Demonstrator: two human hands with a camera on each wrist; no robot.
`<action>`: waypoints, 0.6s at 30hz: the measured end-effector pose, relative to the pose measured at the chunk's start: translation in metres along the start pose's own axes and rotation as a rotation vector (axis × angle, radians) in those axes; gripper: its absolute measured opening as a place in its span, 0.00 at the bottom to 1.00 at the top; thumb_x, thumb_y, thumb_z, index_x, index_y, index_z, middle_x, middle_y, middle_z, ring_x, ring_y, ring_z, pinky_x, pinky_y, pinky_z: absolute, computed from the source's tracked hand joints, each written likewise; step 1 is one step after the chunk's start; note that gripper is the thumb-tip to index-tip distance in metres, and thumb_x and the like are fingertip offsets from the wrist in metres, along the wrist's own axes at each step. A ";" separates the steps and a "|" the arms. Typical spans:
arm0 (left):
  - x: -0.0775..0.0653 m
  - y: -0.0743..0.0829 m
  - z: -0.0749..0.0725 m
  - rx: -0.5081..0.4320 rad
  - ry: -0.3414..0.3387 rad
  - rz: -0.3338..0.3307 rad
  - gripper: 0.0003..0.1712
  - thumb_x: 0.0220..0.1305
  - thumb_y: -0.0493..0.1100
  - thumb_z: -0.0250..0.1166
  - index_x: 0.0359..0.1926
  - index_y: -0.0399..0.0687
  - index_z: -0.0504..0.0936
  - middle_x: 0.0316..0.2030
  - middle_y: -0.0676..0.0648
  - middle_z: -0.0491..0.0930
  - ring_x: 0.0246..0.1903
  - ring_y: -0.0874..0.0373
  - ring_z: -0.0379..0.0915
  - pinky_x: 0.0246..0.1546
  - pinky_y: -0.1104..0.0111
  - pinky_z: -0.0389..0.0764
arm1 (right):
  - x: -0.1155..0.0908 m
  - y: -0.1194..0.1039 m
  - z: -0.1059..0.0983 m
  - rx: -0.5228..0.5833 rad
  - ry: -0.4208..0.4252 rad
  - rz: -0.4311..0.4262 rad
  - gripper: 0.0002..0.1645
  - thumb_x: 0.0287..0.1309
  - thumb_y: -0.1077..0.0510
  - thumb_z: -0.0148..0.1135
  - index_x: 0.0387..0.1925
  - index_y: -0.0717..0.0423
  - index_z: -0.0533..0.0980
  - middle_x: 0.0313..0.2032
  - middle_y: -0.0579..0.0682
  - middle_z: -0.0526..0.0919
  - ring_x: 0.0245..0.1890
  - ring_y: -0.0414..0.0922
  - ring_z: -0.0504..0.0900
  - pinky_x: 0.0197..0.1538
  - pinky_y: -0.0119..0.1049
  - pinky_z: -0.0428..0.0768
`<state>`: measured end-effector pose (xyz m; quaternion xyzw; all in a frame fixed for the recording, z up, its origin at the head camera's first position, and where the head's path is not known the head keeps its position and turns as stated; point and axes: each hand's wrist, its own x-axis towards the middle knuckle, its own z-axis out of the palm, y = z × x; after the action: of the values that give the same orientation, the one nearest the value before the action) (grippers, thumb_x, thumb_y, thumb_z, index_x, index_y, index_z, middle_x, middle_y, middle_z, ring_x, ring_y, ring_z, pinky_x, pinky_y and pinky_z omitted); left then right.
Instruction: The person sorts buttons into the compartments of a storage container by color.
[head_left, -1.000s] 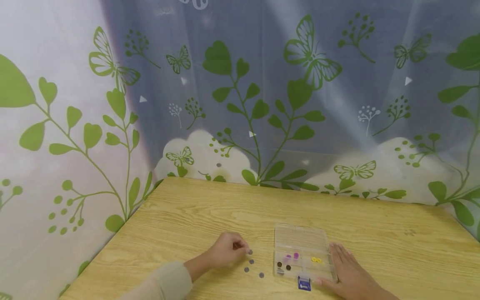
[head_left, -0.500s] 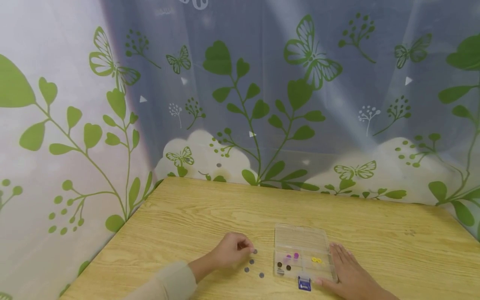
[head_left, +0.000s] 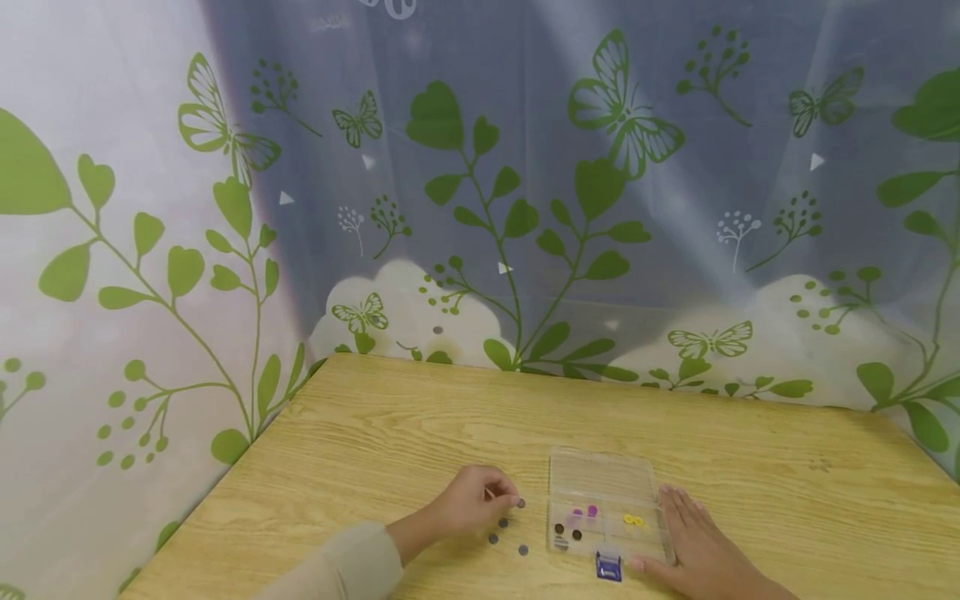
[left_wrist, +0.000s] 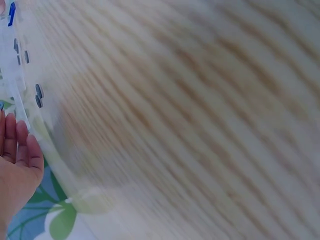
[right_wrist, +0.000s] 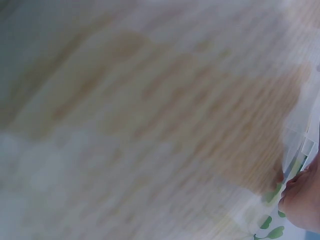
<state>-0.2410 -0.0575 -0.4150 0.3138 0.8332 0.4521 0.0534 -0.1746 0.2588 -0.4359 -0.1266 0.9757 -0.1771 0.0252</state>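
Observation:
Between its thumb and fingertips, my left hand (head_left: 480, 502) pinches a small grey disc (head_left: 521, 503), just left of a clear plastic box (head_left: 600, 463). Three more grey discs lie on the wood near that hand: one close under it (head_left: 503, 523), one lower left (head_left: 492, 539), one nearer the front (head_left: 522, 550). My right hand (head_left: 701, 546) rests against the box's right side, fingers straight, thumb by its front corner. Inside the box are magenta pieces (head_left: 592, 511), dark round pieces (head_left: 577, 535), grey ones (head_left: 561, 542) and yellow ones (head_left: 633, 520), in separate compartments.
A blue latch (head_left: 609, 567) sticks out at the box's front edge. The wood-grain tabletop (head_left: 420, 417) reaches back to a patterned curtain (head_left: 525, 208), with another curtain panel (head_left: 112, 333) along the left. Both wrist views mostly show blurred tabletop.
My left hand has moved a little to the right toward the box, carrying the grey disc. My right hand, the box and the other discs have stayed in place.

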 end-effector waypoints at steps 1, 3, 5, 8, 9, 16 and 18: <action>0.001 0.000 0.000 -0.001 -0.003 0.002 0.05 0.60 0.36 0.61 0.30 0.38 0.82 0.28 0.44 0.82 0.27 0.69 0.71 0.32 0.80 0.75 | 0.000 0.000 0.000 0.000 0.000 0.000 0.62 0.53 0.30 0.54 0.63 0.81 0.50 0.65 0.77 0.53 0.65 0.71 0.51 0.65 0.65 0.51; 0.002 0.000 0.002 -0.005 -0.008 0.005 0.05 0.60 0.36 0.61 0.30 0.38 0.81 0.29 0.44 0.82 0.27 0.70 0.71 0.32 0.80 0.75 | 0.000 0.000 0.000 0.001 -0.001 0.002 0.62 0.53 0.30 0.54 0.63 0.81 0.50 0.65 0.77 0.53 0.65 0.71 0.51 0.65 0.65 0.50; 0.003 0.000 0.003 -0.012 -0.013 0.002 0.05 0.60 0.36 0.61 0.31 0.38 0.81 0.29 0.45 0.82 0.28 0.71 0.71 0.33 0.80 0.75 | 0.000 0.000 0.000 0.001 -0.002 0.003 0.62 0.53 0.30 0.54 0.63 0.80 0.50 0.65 0.77 0.53 0.65 0.71 0.51 0.65 0.65 0.50; 0.004 0.001 0.006 -0.018 -0.014 0.003 0.05 0.60 0.37 0.61 0.31 0.38 0.82 0.29 0.45 0.82 0.27 0.72 0.70 0.33 0.80 0.76 | 0.000 0.000 0.000 0.001 -0.002 0.002 0.62 0.53 0.30 0.54 0.64 0.80 0.50 0.65 0.77 0.53 0.65 0.71 0.51 0.65 0.65 0.50; 0.005 0.002 0.006 -0.021 -0.014 0.001 0.05 0.60 0.37 0.61 0.31 0.38 0.82 0.29 0.45 0.82 0.27 0.72 0.70 0.32 0.80 0.76 | 0.000 0.000 0.000 0.001 0.000 0.001 0.61 0.53 0.30 0.54 0.63 0.80 0.50 0.65 0.77 0.53 0.65 0.71 0.52 0.65 0.65 0.50; 0.009 0.009 0.011 -0.018 -0.021 0.004 0.06 0.61 0.36 0.61 0.32 0.38 0.82 0.29 0.46 0.81 0.27 0.72 0.69 0.32 0.80 0.75 | 0.000 0.000 0.001 -0.004 0.003 0.000 0.61 0.53 0.30 0.55 0.63 0.81 0.51 0.64 0.77 0.53 0.65 0.71 0.52 0.65 0.65 0.51; 0.009 0.012 0.011 -0.026 -0.023 0.007 0.06 0.61 0.36 0.61 0.31 0.38 0.82 0.29 0.45 0.81 0.28 0.72 0.69 0.32 0.80 0.75 | 0.000 0.000 0.001 -0.002 -0.009 0.009 0.62 0.52 0.30 0.55 0.63 0.81 0.50 0.64 0.78 0.53 0.65 0.72 0.52 0.65 0.66 0.51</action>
<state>-0.2388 -0.0392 -0.4107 0.3210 0.8256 0.4594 0.0655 -0.1749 0.2582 -0.4367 -0.1232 0.9763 -0.1756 0.0305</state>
